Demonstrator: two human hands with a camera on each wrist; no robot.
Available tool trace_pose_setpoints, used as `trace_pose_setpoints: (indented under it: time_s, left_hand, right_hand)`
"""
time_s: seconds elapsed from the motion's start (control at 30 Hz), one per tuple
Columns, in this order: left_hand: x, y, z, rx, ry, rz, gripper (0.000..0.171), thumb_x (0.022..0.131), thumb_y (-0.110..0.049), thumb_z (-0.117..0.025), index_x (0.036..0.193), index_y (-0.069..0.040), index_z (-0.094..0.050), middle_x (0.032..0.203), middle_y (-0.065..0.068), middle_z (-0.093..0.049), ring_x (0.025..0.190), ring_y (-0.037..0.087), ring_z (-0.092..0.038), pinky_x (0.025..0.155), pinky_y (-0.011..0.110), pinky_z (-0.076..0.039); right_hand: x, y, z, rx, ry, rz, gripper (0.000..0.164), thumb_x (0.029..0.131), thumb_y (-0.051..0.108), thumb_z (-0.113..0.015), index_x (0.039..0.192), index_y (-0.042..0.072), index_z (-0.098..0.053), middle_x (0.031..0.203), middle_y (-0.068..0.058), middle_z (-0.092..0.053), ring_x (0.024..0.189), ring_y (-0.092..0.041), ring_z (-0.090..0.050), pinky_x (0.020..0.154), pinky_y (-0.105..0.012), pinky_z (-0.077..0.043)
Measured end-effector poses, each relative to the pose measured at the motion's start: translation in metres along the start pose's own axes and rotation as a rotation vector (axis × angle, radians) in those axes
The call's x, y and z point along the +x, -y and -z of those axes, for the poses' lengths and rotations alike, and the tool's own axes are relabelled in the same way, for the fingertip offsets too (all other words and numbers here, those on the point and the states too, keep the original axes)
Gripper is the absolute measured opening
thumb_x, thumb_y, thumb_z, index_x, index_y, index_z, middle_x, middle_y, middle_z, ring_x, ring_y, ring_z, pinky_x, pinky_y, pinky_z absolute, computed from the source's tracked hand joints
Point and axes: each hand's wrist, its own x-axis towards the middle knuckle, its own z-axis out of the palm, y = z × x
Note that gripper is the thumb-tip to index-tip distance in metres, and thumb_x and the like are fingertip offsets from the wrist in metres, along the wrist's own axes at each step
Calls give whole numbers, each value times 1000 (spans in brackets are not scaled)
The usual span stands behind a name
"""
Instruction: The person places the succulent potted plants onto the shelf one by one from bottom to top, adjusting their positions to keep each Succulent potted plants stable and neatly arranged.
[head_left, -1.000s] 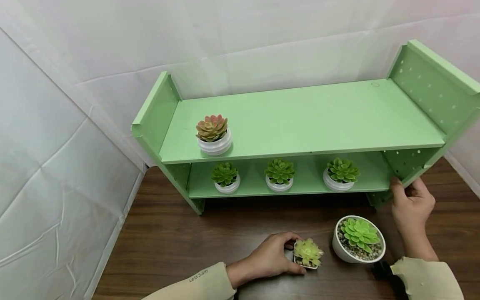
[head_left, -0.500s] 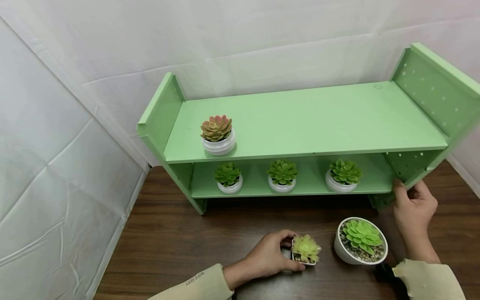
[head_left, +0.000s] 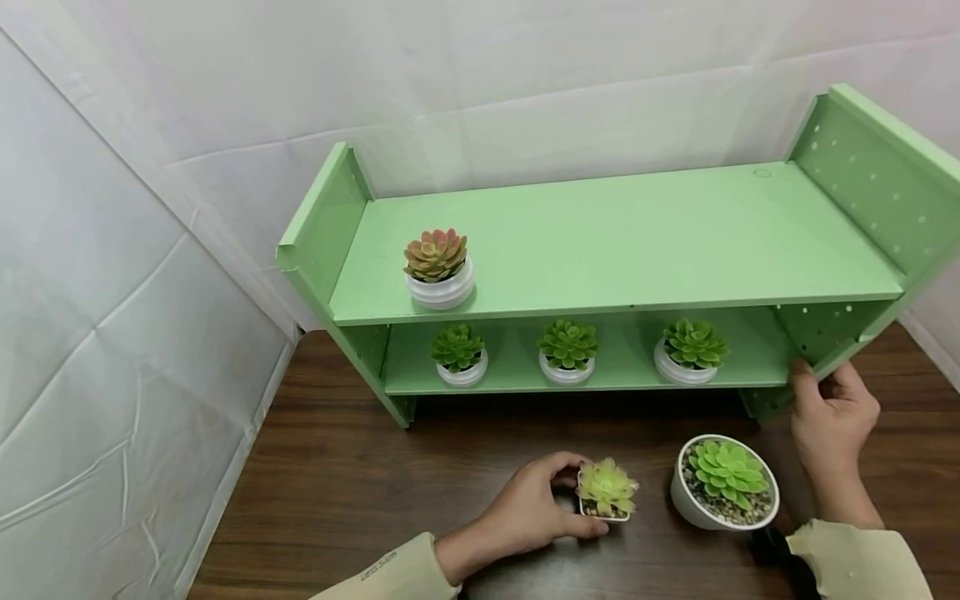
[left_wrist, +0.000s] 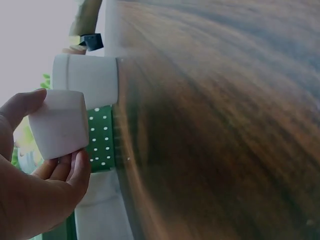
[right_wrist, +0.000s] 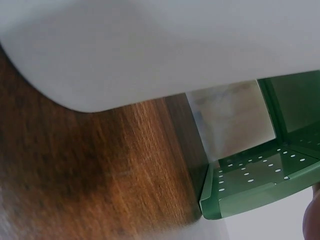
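My left hand [head_left: 534,504] grips a small square white pot by its sides, thumb on one side and fingers on the other. In this potted succulent [head_left: 607,487] sits a pale yellow-green rosette over pebbles. The left wrist view shows the white pot [left_wrist: 61,124] with a gap between its base and the tabletop. With my right hand [head_left: 834,421] I hold the lower right side panel of a green two-tier shelf [head_left: 637,242]. Only a sliver of that hand [right_wrist: 312,215] enters the right wrist view, beside the perforated panel [right_wrist: 260,175].
Between my hands stands a larger round white pot [head_left: 693,504] with a bright green succulent. A pink-tipped succulent [head_left: 438,271] sits on the upper shelf board, at left. Along the lower board are three green succulents, including a middle one [head_left: 567,354]. White sheeting [head_left: 525,75] hangs behind.
The small potted succulent has shifted slightly left and toward the shelf in my left hand. My right hand keeps its grip on the shelf panel. The head view has drifted a little.
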Motion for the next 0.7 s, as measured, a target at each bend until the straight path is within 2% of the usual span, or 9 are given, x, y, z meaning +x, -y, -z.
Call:
trace_pose_setpoints:
  time_s: [0.23, 0.4, 0.7]
  left_hand:
    - [-5, -8, 9, -53, -31, -81, 56, 72, -15, -90, 120, -11, -64, 109, -9, -63, 97, 3, -61, 89, 30, -51]
    - [-8, -17, 15, -78, -36, -110, 54, 74, -14, -89, 122, -10, -63, 111, -9, -62, 99, 5, -62, 89, 33, -51]
    - [-15, -35, 24, -75, -67, -214, 52, 75, -14, -88, 121, -11, -64, 116, -9, -62, 102, 8, -62, 89, 26, -50]
  right_hand:
    - [0, 0, -1, 2, -13, 10, 26, 92, 0, -60, 115, -7, -70, 102, -7, -72, 83, -6, -67, 68, -15, -48]
    - [0, -1, 0, 0, -17, -6, 26, 92, 0, -60, 116, -7, -69, 103, -6, -72, 84, -7, -66, 69, -15, -48]
    - [1, -3, -1, 13, -14, -16, 26, 91, -1, -60, 115, -8, -69, 100, -2, -72, 81, -5, -65, 68, -15, -47]
